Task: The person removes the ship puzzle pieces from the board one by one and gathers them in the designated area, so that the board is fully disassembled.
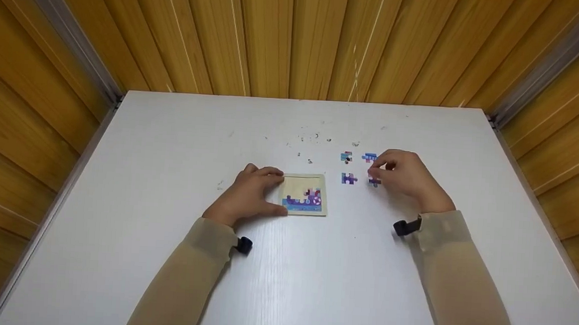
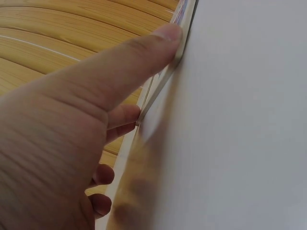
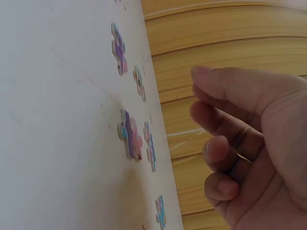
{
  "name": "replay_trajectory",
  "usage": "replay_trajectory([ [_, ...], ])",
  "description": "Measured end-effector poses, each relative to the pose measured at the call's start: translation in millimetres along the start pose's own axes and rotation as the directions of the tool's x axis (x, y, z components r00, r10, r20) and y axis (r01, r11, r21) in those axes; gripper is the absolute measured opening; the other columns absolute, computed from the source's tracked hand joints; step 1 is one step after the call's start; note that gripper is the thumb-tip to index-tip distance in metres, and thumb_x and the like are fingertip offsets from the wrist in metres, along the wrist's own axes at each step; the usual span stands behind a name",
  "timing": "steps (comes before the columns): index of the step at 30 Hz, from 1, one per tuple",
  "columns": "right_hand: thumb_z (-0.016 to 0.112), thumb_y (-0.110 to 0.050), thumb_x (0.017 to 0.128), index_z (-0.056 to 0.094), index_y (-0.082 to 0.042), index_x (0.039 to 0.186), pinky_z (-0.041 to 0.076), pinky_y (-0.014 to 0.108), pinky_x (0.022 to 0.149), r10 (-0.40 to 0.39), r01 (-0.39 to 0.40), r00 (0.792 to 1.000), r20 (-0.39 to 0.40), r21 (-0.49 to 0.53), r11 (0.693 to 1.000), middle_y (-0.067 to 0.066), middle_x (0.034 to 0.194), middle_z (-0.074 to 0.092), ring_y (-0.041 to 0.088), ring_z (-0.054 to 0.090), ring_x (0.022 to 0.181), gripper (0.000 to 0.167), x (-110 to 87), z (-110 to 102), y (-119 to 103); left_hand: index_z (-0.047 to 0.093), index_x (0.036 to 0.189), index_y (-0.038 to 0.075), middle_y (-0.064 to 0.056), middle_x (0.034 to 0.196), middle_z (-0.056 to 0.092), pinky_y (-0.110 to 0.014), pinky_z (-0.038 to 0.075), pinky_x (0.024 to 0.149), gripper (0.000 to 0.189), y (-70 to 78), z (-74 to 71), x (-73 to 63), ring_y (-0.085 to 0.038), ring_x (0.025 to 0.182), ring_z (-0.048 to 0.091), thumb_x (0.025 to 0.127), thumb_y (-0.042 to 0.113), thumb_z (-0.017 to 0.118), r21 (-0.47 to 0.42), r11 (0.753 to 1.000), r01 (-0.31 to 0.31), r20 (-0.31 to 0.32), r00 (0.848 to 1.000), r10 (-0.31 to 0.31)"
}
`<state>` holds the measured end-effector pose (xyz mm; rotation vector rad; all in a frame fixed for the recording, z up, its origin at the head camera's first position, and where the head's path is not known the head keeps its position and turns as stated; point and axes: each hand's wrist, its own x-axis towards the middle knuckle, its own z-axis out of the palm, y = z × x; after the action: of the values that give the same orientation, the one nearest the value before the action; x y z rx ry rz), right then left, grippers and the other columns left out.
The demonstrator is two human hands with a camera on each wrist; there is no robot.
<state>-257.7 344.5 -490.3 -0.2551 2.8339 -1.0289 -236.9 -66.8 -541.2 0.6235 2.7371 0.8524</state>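
Observation:
In the head view a square wooden jigsaw tray (image 1: 301,177) lies flat near the table's middle. Fitted puzzle pieces (image 1: 302,206) fill its lower part and climb the right side; bare wood shows above. My left hand (image 1: 250,193) grips the tray's left side, thumb at the near corner and index finger at the far one. To the right, my right hand (image 1: 406,177) hovers over loose jigsaw pieces, fingers loosely bent with nothing visible between them. The right wrist view shows a purple and pink piece (image 3: 129,135) closest to its fingertips, apart from them.
Other loose pieces lie around it: a purple piece (image 1: 349,178), a teal one (image 1: 346,157) and a blue one (image 1: 369,157). Another blue piece (image 3: 160,212) shows in the right wrist view. Small dark marks dot the white table (image 1: 170,140); yellow plank walls (image 1: 267,40) border it.

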Motion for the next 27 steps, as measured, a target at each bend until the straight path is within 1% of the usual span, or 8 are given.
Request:
replay_trajectory([
  [4, 0.08, -0.02, 0.105, 0.087, -0.011, 0.111, 0.047, 0.027, 0.083, -0.078, 0.081, 0.996, -0.049, 0.059, 0.995, 0.009, 0.114, 0.079, 0.023, 0.059, 0.098, 0.012, 1.4, 11, -11, 0.068, 0.159, 0.021, 0.01, 0.169, 0.059, -0.044, 0.045, 0.123, 0.089, -0.4, 0.1, -0.1, -0.024, 0.138, 0.048, 0.082, 0.053, 0.101, 0.007, 1.0, -0.008, 0.001, 1.0, 0.008],
  [6, 0.079, -0.018, 0.106, 0.086, -0.009, 0.113, 0.047, 0.024, 0.078, -0.107, 0.113, 0.992, -0.063, 0.087, 0.99, 0.009, 0.113, 0.078, 0.022, 0.059, 0.094, 0.014, 1.8, 17, -17, 0.068, 0.159, 0.02, 0.009, 0.169, 0.059, -0.044, 0.045, 0.122, 0.089, -0.6, -0.4, -0.4, -0.024, 0.137, 0.048, 0.083, 0.053, 0.1, 0.006, 1.0, -0.02, -0.001, 1.0, 0.02],
  [8, 0.079, -0.017, 0.106, 0.085, -0.007, 0.117, 0.047, 0.024, 0.077, -0.125, 0.132, 0.99, -0.067, 0.117, 0.984, 0.01, 0.112, 0.078, 0.021, 0.059, 0.093, 0.016, 1.3, 22, -24, 0.068, 0.159, 0.019, 0.008, 0.169, 0.06, -0.044, 0.045, 0.122, 0.089, -1.0, -0.8, -0.8, -0.025, 0.136, 0.048, 0.083, 0.053, 0.1, 0.001, 1.0, -0.031, -0.003, 1.0, 0.031],
  [12, 0.077, -0.018, 0.107, 0.083, -0.009, 0.126, 0.047, 0.025, 0.079, -0.127, 0.135, 0.99, -0.064, 0.161, 0.978, 0.009, 0.117, 0.079, 0.022, 0.059, 0.094, 0.021, 0.2, 30, -35, 0.068, 0.159, 0.018, 0.008, 0.169, 0.059, -0.044, 0.045, 0.122, 0.089, -1.2, -1.9, -1.2, -0.025, 0.136, 0.048, 0.083, 0.053, 0.1, -0.002, 0.999, -0.036, -0.004, 0.999, 0.036],
  [17, 0.076, -0.017, 0.108, 0.079, -0.008, 0.135, 0.048, 0.024, 0.08, -0.12, 0.132, 0.99, -0.069, 0.215, 0.968, 0.013, 0.13, 0.079, 0.023, 0.06, 0.098, 0.029, 0.1, 40, -44, 0.068, 0.159, 0.02, 0.01, 0.169, 0.059, -0.044, 0.046, 0.121, 0.089, -1.5, -1.7, 0.1, -0.024, 0.136, 0.048, 0.083, 0.053, 0.1, -0.003, 1.0, -0.028, -0.005, 1.0, 0.028],
  [19, 0.076, -0.017, 0.108, 0.077, -0.006, 0.139, 0.049, 0.023, 0.081, -0.12, 0.132, 0.991, -0.065, 0.218, 0.967, 0.015, 0.133, 0.077, 0.023, 0.061, 0.099, 0.033, -0.9, 44, -48, 0.068, 0.159, 0.02, 0.01, 0.169, 0.059, -0.044, 0.046, 0.121, 0.089, -2.2, -1.1, 0.9, -0.024, 0.136, 0.048, 0.083, 0.054, 0.1, 0.001, 1.0, -0.025, -0.005, 1.0, 0.025],
  [23, 0.077, -0.018, 0.108, 0.074, -0.007, 0.144, 0.05, 0.023, 0.083, -0.126, 0.135, 0.991, -0.054, 0.218, 0.967, 0.013, 0.134, 0.075, 0.023, 0.061, 0.099, 0.038, -1.9, 53, -53, 0.069, 0.158, 0.021, 0.01, 0.169, 0.059, -0.044, 0.046, 0.122, 0.089, -2.4, -0.1, 2.0, -0.024, 0.138, 0.048, 0.082, 0.054, 0.1, 0.006, 1.0, -0.013, -0.003, 1.0, 0.013],
  [27, 0.078, -0.018, 0.107, 0.072, -0.007, 0.147, 0.05, 0.027, 0.087, -0.146, 0.152, 0.988, -0.043, 0.221, 0.963, 0.015, 0.138, 0.074, 0.025, 0.061, 0.1, 0.042, -1.7, 61, -59, 0.068, 0.158, 0.021, 0.01, 0.17, 0.059, -0.045, 0.046, 0.123, 0.089, -1.7, 0.0, 2.8, -0.024, 0.14, 0.048, 0.082, 0.054, 0.101, 0.005, 1.0, 0.0, -0.002, 1.0, 0.0],
])
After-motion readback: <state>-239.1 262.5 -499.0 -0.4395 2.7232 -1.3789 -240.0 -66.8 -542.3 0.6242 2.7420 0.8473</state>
